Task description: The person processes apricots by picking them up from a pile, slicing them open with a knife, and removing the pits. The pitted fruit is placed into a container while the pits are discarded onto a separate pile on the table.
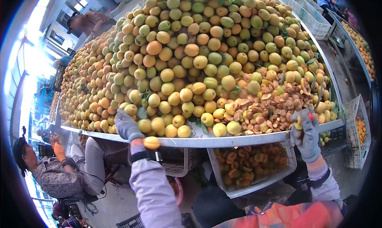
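Observation:
My left hand [128, 124], in a grey glove, reaches over the table's front edge, its fingers stretched against the apricots [158, 123] at the foot of a big heap. A single orange apricot [151, 143] overlaps the edge beside my left wrist. My right hand [306, 134], gloved too, is closed at the right front corner of the table. In it is a slim tool with a red part [311, 116], and yellow-green fruit [298, 123] shows at the fingers. Just left of that hand lies a mound of brownish apricot scraps [270, 108].
Below the metal rim [238, 140] stands a white crate of halved apricots [250, 164]. Another crate [357, 132] is at the right. A seated person [65, 168] in orange gloves works at the left; another person [93, 23] is behind the heap. White crates [308, 17] stand at back right.

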The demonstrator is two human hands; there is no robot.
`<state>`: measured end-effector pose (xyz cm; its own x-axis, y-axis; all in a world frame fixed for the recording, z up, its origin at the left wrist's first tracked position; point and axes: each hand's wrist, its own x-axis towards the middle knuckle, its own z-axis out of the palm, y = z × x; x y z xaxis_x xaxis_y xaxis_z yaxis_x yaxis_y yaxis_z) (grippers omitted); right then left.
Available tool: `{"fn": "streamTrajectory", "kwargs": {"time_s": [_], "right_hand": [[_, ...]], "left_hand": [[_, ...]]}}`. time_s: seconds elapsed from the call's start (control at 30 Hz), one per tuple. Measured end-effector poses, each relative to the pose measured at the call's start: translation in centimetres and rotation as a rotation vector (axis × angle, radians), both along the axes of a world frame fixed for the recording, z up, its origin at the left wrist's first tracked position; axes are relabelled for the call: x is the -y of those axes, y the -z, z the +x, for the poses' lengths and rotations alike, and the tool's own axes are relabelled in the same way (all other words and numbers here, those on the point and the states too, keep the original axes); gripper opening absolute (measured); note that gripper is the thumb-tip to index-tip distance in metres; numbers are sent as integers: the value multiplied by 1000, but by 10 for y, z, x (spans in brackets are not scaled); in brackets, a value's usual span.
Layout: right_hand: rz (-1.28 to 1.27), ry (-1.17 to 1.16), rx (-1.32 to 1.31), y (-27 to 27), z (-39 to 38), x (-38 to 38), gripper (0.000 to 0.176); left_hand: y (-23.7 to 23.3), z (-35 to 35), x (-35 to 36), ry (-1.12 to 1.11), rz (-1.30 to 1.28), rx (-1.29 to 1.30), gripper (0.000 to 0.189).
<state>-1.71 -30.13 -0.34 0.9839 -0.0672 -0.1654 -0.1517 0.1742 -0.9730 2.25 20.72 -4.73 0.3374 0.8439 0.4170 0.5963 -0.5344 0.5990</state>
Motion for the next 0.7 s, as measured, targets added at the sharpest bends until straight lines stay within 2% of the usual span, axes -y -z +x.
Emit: {"fn": "streamTrajectory", "kwargs": {"time_s": [0.03, 0.07, 0.13, 0.2, 0.27, 0.33, 0.37, 0.4, 0.47, 0.6, 0.67, 0.7], "right_hand": [[42, 30, -21, 2, 0, -1, 32], [53, 23, -25, 1, 0, -3, 32], [98, -26, 28, -2, 2, -2, 31], [101, -29, 19, 2, 3, -5, 32], [16, 15, 17, 2, 2, -7, 33], [30, 3, 18, 2, 1, -6, 34], [41, -9, 18, 2, 2, -6, 34], [53, -19, 25, 1, 4, -6, 33], [83, -3, 7, 0, 2, -7, 32], [10, -12, -2, -2, 3, -11, 31], [9, -26, -16, -4, 4, -10, 31], [8, -23, -8, -3, 4, -11, 32]], "left_hand": [[7, 1, 2, 32, 109, 57, 42], [0, 1, 24, -50, 111, 124, 37], [-9, 3, 58, -101, -9, 254, 33], [14, 24, 63, -121, 97, 272, 30], [-19, 25, 125, 66, 73, 403, 26], [-27, 33, 147, 153, -213, 468, 25], [-23, 37, 156, 230, -45, 405, 27], [-20, 34, 167, 276, -21, 343, 31], [-38, 31, 181, 455, -67, 537, 34], [-68, 23, 185, 603, -9, 540, 37], [-84, 9, 192, 683, -421, 779, 39], [-75, 6, 168, 660, -155, 646, 40]]}}
